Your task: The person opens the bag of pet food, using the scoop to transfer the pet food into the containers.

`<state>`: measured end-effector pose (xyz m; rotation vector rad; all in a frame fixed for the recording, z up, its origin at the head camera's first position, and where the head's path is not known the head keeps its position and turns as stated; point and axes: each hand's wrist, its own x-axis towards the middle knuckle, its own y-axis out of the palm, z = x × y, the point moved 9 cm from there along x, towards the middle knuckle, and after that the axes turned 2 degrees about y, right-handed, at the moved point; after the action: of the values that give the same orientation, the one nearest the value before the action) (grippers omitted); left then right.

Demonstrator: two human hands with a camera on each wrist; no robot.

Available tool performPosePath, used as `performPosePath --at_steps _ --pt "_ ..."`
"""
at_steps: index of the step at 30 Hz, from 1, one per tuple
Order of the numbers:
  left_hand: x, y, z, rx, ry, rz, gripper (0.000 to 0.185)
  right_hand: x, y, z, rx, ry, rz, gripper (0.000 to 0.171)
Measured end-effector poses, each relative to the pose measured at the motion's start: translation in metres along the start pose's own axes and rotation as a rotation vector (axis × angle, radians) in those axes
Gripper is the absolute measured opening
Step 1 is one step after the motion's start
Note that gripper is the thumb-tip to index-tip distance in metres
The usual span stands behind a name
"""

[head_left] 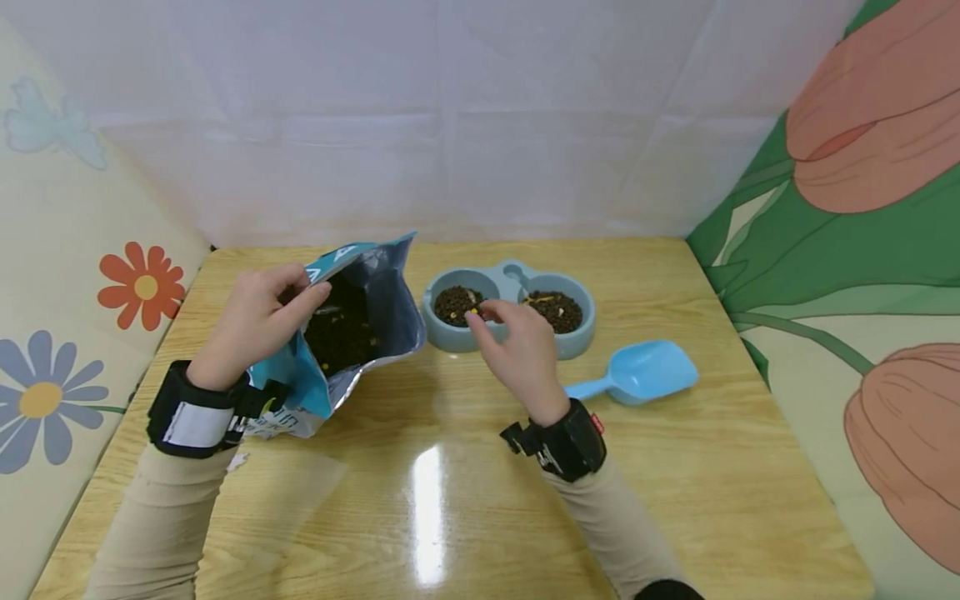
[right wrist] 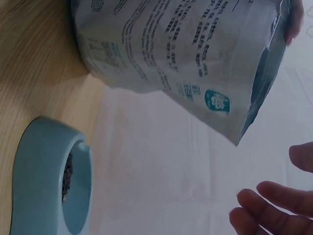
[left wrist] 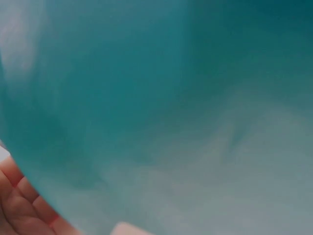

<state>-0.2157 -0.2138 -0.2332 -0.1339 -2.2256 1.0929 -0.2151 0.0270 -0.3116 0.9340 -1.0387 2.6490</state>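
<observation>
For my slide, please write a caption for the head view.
Left hand holds open bag; right hand hovers by filled double bowl, scoop beside.

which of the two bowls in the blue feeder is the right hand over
The left bowl, the one nearer the food bag. The right hand hovers with its fingertips at that bowl's near rim, while the right bowl sits clear, on the side toward the blue scoop.

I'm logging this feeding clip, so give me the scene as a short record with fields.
left hand: grips the rim of the open bag of kibble
right hand: hovers over the double bowl, fingers relaxed, holding nothing
double bowl: both wells hold kibble
scoop: lies on the table, right of the bowl, untouched
</observation>
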Motion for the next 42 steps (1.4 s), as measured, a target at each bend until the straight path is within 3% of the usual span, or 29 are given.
performPosePath --at_steps 2,5,7,9,11,18,28,42 --pt "0.000 0.000 0.000 0.004 -0.001 0.001 0.023 0.001 0.026 -0.019 0.005 -0.020 0.010 0.033" --pt "0.000 0.000 0.000 0.007 0.002 0.002 0.023 0.006 0.037 -0.015 0.009 -0.041 0.046 0.034" --pt "0.000 0.000 0.000 0.008 0.003 0.003 0.023 0.008 0.040 -0.005 0.007 -0.085 0.052 0.033" --pt "0.000 0.000 -0.001 0.009 0.004 0.003 0.023 0.013 0.024 0.026 0.004 -0.107 0.077 0.029" --pt "0.000 0.000 -0.001 0.009 0.004 0.004 0.023 0.014 0.027 0.037 -0.020 -0.134 0.098 0.026" --pt "0.000 0.000 0.000 -0.006 0.008 0.000 0.024 0.018 0.045 0.052 -0.086 -0.126 0.217 0.025" --pt "0.000 0.000 -0.001 -0.005 0.021 -0.006 0.024 0.019 0.063 0.044 -0.082 -0.066 0.333 0.042" --pt "0.003 -0.003 -0.004 0.042 0.009 0.000 0.025 0.021 0.059 0.046 -0.011 -0.174 0.222 0.044"
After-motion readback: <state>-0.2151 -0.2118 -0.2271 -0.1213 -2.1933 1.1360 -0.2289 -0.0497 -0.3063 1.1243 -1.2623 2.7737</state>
